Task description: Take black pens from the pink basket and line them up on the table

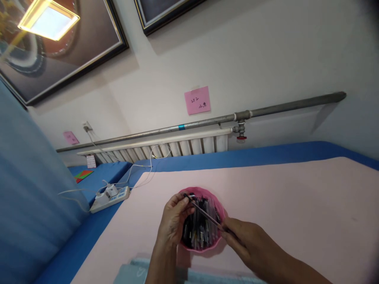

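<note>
Between my two hands a slim pen (pixel 206 215) slants over a round pink basket (pixel 222 208). My left hand (pixel 174 217) pinches its dark upper end with thumb and forefinger. At the lower end, my right hand (pixel 250 238) is closed around the pen, and the fingers hide part of it. Inside the basket lie several pens (pixel 203 232), some black and some clear, packed lengthwise. The left wrist is beside the basket's left rim, and the right fingertips are by its right rim.
Pink cloth (pixel 284 197) covers the blue padded bed (pixel 266 153). A light-blue folded cloth (pixel 130 274) lies at the near edge. On the left are a power strip (pixel 118 196) with plugs and cables, and a blue curtain (pixel 29 189). A radiator (pixel 195 146) lines the wall.
</note>
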Demonstrator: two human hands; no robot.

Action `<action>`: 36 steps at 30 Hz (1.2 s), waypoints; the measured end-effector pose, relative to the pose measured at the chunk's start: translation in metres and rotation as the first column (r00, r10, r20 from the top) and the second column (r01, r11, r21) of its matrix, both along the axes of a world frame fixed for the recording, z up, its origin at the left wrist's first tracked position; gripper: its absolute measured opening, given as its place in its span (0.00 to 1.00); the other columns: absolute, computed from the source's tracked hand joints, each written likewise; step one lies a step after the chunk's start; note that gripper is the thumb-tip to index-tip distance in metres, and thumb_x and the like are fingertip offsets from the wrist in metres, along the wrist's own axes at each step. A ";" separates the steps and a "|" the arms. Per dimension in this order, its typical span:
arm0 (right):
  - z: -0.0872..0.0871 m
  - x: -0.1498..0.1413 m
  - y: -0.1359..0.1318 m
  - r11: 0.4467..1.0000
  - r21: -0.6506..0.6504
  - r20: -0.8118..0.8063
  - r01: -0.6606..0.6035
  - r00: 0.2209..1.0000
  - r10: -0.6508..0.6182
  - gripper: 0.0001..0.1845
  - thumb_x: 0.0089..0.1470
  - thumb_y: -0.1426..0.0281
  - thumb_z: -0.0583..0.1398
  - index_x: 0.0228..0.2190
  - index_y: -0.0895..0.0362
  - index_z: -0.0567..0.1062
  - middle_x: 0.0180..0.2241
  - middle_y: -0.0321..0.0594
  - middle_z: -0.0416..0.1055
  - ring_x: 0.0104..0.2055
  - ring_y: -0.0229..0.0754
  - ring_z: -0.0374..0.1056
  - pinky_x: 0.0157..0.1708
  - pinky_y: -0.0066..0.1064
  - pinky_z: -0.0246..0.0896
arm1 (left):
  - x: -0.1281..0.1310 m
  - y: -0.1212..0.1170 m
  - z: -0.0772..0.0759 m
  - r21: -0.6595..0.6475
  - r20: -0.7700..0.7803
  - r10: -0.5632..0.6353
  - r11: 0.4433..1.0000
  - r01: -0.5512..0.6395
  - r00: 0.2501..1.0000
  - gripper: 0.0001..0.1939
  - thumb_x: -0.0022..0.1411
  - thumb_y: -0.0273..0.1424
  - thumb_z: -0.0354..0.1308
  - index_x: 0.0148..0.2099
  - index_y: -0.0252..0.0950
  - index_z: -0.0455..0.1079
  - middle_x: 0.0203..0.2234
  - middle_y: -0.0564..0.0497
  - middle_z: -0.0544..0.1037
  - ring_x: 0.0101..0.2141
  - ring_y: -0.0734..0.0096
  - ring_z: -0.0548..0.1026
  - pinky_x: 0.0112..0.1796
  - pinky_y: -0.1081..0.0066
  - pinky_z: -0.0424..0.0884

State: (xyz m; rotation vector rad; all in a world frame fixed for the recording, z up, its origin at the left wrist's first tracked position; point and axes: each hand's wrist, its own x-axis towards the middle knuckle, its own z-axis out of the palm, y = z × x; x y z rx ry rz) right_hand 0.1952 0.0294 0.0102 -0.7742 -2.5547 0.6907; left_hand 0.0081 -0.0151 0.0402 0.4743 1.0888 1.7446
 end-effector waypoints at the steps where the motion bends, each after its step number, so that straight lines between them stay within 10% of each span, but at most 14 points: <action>1: 0.000 0.000 0.000 1.000 -0.004 -0.008 0.001 1.000 -0.001 0.11 0.58 0.69 0.47 0.25 0.55 0.63 0.24 0.37 0.68 0.25 0.38 0.63 0.25 0.27 0.56 | 0.002 0.000 0.001 -0.003 -0.015 -0.006 1.000 0.006 1.000 0.12 0.39 0.27 0.68 0.30 0.32 0.71 0.22 0.52 0.76 0.23 0.76 0.73 0.26 0.76 0.68; 23: 0.004 -0.005 -0.003 0.935 -0.354 -0.135 0.026 0.988 -0.079 0.08 0.53 0.68 0.51 0.23 0.55 0.63 0.20 0.31 0.61 0.23 0.35 0.57 0.23 0.25 0.51 | 0.015 0.005 -0.014 -0.058 -0.184 -0.088 0.995 0.079 0.979 0.14 0.39 0.32 0.68 0.29 0.31 0.71 0.24 0.52 0.74 0.25 0.76 0.71 0.29 0.75 0.68; 28: 0.006 -0.001 0.014 0.919 -0.381 -0.217 0.099 0.957 -0.193 0.11 0.54 0.64 0.49 0.26 0.54 0.67 0.21 0.33 0.64 0.23 0.36 0.59 0.25 0.26 0.54 | -0.007 0.003 -0.017 -0.065 -0.343 0.043 0.995 -0.069 0.939 0.18 0.47 0.37 0.61 0.40 0.33 0.70 0.32 0.48 0.76 0.31 0.73 0.73 0.32 0.74 0.67; 36: -0.008 0.015 0.048 0.810 -0.454 -0.187 0.370 0.849 -0.493 0.12 0.48 0.59 0.55 0.25 0.54 0.72 0.22 0.34 0.68 0.25 0.39 0.62 0.25 0.27 0.54 | -0.039 -0.005 -0.019 -0.190 -0.560 0.106 0.949 -0.252 0.822 0.11 0.47 0.36 0.56 0.32 0.33 0.68 0.19 0.56 0.70 0.20 0.78 0.66 0.23 0.76 0.61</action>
